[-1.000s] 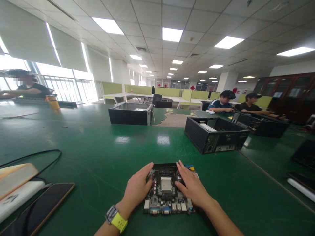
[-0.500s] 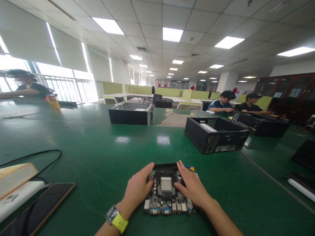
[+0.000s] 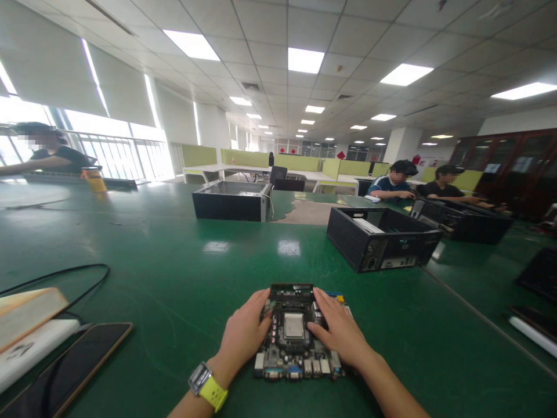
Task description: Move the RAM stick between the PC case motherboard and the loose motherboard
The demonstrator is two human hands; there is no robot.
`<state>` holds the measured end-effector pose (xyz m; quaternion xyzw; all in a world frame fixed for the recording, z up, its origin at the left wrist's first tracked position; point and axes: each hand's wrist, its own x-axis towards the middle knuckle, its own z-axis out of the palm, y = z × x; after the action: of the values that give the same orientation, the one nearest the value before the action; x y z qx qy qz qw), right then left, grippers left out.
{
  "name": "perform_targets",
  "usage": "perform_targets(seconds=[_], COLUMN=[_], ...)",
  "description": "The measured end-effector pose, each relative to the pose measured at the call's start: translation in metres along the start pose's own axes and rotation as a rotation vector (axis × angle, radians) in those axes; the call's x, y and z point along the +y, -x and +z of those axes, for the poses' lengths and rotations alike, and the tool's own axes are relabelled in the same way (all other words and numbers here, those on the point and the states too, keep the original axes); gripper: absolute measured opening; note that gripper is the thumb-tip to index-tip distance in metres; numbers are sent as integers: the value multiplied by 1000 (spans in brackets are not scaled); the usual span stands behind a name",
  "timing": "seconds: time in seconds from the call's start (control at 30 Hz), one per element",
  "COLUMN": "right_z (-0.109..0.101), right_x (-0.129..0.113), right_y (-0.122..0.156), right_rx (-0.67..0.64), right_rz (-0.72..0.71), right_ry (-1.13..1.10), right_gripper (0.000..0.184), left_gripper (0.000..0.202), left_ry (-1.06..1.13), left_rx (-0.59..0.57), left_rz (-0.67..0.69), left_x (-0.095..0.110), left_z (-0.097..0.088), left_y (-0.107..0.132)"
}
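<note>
Currently, through the head view, I have my left hand [image 3: 245, 326] and right hand [image 3: 340, 330] loosely spread, resting on the motherboard [image 3: 295, 352] between them; beyond the right hand, a black computer case [image 3: 402, 249] sits on the desk [image 3: 174, 255].

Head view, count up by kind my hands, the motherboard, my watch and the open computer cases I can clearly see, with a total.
Hands: 2, left hand and right hand
Motherboard: 1
Watch: 1
Open computer cases: 3, left case, near right case and far right case
Total: 7
The dark object at the right edge is too unclear to count.
</note>
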<state>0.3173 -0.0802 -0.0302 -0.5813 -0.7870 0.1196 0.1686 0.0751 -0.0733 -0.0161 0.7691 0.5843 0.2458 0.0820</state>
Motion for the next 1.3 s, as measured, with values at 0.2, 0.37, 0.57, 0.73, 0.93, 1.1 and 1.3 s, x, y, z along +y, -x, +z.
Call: perform_targets(seconds=[0.2, 0.37, 0.57, 0.73, 0.93, 1.1, 1.3], right_z=[4, -6, -10, -4, -5, -15, -16], right_x=[14, 12, 3, 15, 17, 10, 7], right_y=[-16, -50, -96, -123, -124, -101, -64], right_rx=[163, 232, 90, -10, -66, 88, 321], right_rz=[104, 148, 119, 117, 75, -28, -175], right_ry=[-210, -95, 39, 51, 18, -60, -493], right_gripper=[62, 38, 28, 28, 15, 28, 36], left_gripper=[45, 43, 40, 38, 37, 40, 47], left_ry=[-34, -61, -63, -54, -46, -4, 97], left_rx=[-27, -49, -44, -36, -8, 30, 90], left_rz=[7, -12, -22, -26, -20, -42, -87], left_x=[-3, -4, -4, -6, -2, 2, -7], left_z=[0, 1, 2, 2, -1, -7, 0], left_y=[-4, -3, -5, -5, -3, -3, -6])
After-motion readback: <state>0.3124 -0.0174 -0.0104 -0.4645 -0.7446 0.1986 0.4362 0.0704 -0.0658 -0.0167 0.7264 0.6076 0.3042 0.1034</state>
